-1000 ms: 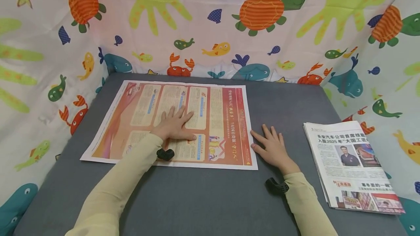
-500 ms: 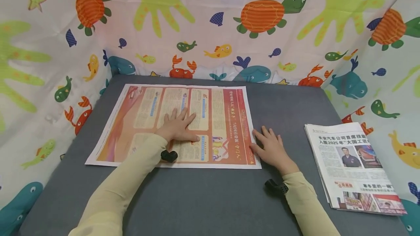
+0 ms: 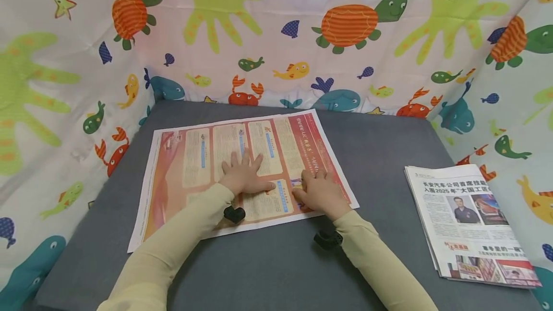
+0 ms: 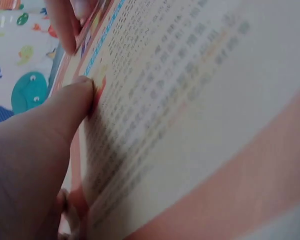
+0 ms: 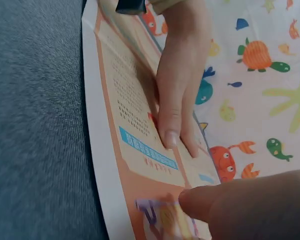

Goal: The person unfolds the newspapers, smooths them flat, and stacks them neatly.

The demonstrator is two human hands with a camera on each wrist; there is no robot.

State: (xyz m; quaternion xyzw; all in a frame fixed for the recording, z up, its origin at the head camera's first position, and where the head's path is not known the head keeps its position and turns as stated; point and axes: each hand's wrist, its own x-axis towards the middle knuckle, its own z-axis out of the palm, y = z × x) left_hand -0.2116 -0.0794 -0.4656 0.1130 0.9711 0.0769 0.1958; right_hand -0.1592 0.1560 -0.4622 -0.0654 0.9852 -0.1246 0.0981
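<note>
A printed newspaper sheet (image 3: 168,172) with orange-red borders lies flat on the grey table, turned at a slight angle. My left hand (image 3: 243,177) rests on its middle with fingers spread; its thumb (image 4: 80,95) presses near a blue heading in the left wrist view. My right hand (image 3: 321,193) touches the sheet's right part, near the lower edge, fingers slightly bent. In the right wrist view, my right thumb (image 5: 200,200) sits on the paper by a small cartoon drawing, with my left hand (image 5: 177,90) beyond it. The right fingertips are partly hidden in the head view.
A stack of folded newspapers (image 3: 471,234) lies at the table's right side. The grey tabletop (image 3: 268,272) meets a white curtain (image 3: 276,28) printed with sea animals at the back and both sides.
My right hand has moved left from the sheet's right edge onto the sheet. The newspaper has turned counter-clockwise, its left end nearer to me. My left hand stays on its middle.
</note>
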